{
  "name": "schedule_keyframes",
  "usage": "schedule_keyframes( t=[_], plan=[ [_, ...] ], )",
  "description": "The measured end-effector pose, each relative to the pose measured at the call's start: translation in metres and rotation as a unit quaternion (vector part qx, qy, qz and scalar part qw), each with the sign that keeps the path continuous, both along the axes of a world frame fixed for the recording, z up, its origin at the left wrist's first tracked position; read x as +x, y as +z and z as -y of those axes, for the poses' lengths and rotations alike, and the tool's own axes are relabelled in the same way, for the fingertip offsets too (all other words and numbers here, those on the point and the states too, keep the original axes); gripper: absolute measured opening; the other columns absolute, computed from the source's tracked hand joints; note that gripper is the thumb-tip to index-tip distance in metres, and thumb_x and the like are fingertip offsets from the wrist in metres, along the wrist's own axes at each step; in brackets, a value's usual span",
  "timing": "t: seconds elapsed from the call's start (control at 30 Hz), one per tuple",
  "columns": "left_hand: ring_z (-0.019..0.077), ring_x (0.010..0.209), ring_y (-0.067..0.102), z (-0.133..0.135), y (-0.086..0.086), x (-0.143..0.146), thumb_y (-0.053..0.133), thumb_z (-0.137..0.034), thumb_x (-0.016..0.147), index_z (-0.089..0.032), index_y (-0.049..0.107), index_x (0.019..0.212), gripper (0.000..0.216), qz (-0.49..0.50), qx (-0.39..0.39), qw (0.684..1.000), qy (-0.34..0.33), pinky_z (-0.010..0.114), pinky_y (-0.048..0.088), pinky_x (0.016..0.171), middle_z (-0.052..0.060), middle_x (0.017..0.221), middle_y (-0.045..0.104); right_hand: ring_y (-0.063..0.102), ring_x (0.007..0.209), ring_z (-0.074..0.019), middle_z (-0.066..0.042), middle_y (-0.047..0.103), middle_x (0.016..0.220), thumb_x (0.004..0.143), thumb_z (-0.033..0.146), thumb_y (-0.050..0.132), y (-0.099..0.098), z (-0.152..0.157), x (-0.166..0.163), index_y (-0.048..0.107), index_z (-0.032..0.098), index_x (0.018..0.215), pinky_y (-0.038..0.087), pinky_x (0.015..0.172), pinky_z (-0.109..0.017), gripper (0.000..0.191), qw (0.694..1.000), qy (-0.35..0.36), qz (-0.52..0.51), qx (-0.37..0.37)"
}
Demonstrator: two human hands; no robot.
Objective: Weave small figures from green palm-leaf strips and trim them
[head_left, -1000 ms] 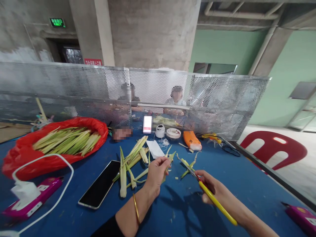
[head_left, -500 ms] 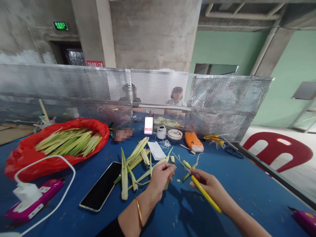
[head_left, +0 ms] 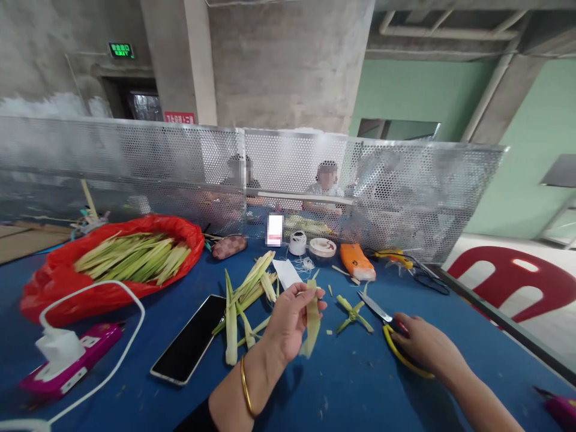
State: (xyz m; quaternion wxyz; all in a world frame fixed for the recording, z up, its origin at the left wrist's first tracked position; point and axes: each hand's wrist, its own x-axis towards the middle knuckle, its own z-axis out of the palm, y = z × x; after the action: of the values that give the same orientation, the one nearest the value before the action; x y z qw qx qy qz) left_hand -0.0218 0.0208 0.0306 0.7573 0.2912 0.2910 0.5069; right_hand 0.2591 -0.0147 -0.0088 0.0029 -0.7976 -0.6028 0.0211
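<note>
My left hand [head_left: 288, 318] is closed on a pale green leaf strip [head_left: 312, 321], pinched between thumb and fingers and hanging just above the blue table [head_left: 360, 390]. My right hand [head_left: 427, 348] rests low on the table, its fingers curled over the yellow handles of the scissors [head_left: 375, 308], whose blades lie flat and point away to the left. Between my hands lies a small crossed piece of folded leaf [head_left: 353, 312]. A loose pile of leaf strips [head_left: 245, 294] sits just left of my left hand.
A red bag of leaves [head_left: 45, 282] sits far left, a black phone [head_left: 191, 339] and pink power bank [head_left: 76, 360] with white cable nearer. At the back are a thread spool [head_left: 297, 243], tape roll [head_left: 322, 248] and orange object [head_left: 355, 262] before a perforated screen [head_left: 405, 192]; two people sit behind it.
My right hand has lowered the scissors from mid-air down onto the table, away to the right. My left hand now holds the strip alone, turned more upright.
</note>
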Motion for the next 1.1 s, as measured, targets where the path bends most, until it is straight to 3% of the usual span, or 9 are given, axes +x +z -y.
schedule_keyframes(
  t=[0.13,0.27,0.33,0.6,0.7,0.8,0.87,1.0,1.1],
  plan=[
    [0.0126,0.063,0.066,0.004,0.001,0.002,0.080,-0.025,0.062,-0.017,0.052,0.082,0.036,0.032,-0.002,0.999,0.000,0.021,0.050,0.058,0.004,0.083,0.070,0.059,0.104,-0.0352,-0.018,0.064,0.111,0.080,0.032,0.055,0.026,0.006,-0.057,0.065,0.015,0.108,0.042,0.089,-0.047,0.034,0.974,0.101,-0.150,0.133],
    [0.0140,0.068,0.067,-0.001,-0.001,-0.001,0.076,-0.028,0.068,-0.017,0.055,0.085,0.029,0.031,0.004,0.999,0.043,0.023,0.052,0.060,0.005,0.090,0.071,0.061,0.097,-0.0244,-0.007,0.068,0.104,0.075,0.046,0.066,0.036,0.006,-0.133,0.061,0.020,0.108,0.045,0.087,-0.036,0.043,0.743,0.293,-0.601,0.044],
    [0.0147,0.072,0.068,-0.009,-0.004,-0.006,0.075,-0.029,0.070,-0.018,0.056,0.086,0.027,0.026,0.017,0.996,0.083,0.023,0.053,0.064,0.005,0.092,0.071,0.062,0.074,-0.0189,-0.002,0.067,0.077,0.073,0.048,0.068,0.032,0.004,-0.151,0.062,0.018,0.082,0.047,0.071,-0.030,0.032,0.712,0.237,-0.660,0.032],
    [0.0238,0.094,0.065,-0.032,-0.019,-0.015,0.069,-0.022,0.070,-0.019,0.054,0.084,0.020,-0.167,0.027,0.945,0.278,0.033,0.051,0.077,0.012,0.102,0.067,0.045,0.049,-0.0099,0.006,0.048,0.052,0.074,0.048,0.066,0.010,-0.003,-0.106,0.058,0.018,0.072,0.036,0.055,-0.023,0.032,0.760,0.101,-0.634,0.106],
    [0.0251,0.120,0.050,-0.022,-0.014,-0.011,0.072,-0.015,0.065,-0.024,0.061,0.101,0.039,-0.256,0.184,0.895,0.317,0.033,0.041,0.097,0.008,0.121,0.061,0.044,0.051,-0.0108,0.006,0.046,0.054,0.077,0.043,0.062,0.009,-0.004,-0.099,0.056,0.018,0.067,0.035,0.054,-0.024,0.028,0.802,0.154,-0.560,0.138],
    [0.0253,0.109,0.057,-0.010,-0.010,-0.007,0.071,-0.018,0.068,-0.028,0.071,0.092,0.026,-0.382,0.417,0.812,0.142,0.037,0.029,0.106,0.005,0.104,0.070,0.045,0.053,-0.0113,0.005,0.045,0.057,0.082,0.037,0.056,0.012,-0.004,-0.103,0.056,0.019,0.069,0.036,0.054,-0.023,0.022,0.827,0.211,-0.505,0.130],
    [0.0229,0.083,0.064,-0.006,-0.013,-0.004,0.069,-0.024,0.071,-0.027,0.073,0.073,0.006,-0.429,0.441,0.788,0.015,0.035,0.037,0.097,0.004,0.076,0.072,0.047,0.054,-0.0120,0.004,0.047,0.059,0.085,0.036,0.052,0.015,-0.002,-0.104,0.057,0.019,0.073,0.038,0.054,-0.023,0.021,0.839,0.220,-0.479,0.134],
    [0.0161,0.050,0.057,-0.005,-0.024,0.002,0.064,-0.031,0.072,-0.022,0.066,0.057,0.018,-0.431,0.306,0.847,-0.058,0.026,0.043,0.057,0.001,0.054,0.064,0.057,0.062,-0.0164,-0.001,0.060,0.070,0.088,0.033,0.044,0.018,0.003,-0.079,0.060,0.020,0.088,0.043,0.061,-0.026,0.021,0.908,0.164,-0.345,0.174],
    [0.0130,0.045,0.055,-0.007,-0.026,0.005,0.065,-0.032,0.070,-0.019,0.064,0.063,0.015,-0.383,0.199,0.900,-0.057,0.022,0.040,0.048,0.001,0.057,0.065,0.063,0.079,-0.0249,-0.014,0.064,0.098,0.080,0.019,0.046,0.013,0.009,-0.035,0.062,0.016,0.096,0.043,0.067,-0.032,0.023,0.988,0.052,-0.060,0.134]
  ],
)
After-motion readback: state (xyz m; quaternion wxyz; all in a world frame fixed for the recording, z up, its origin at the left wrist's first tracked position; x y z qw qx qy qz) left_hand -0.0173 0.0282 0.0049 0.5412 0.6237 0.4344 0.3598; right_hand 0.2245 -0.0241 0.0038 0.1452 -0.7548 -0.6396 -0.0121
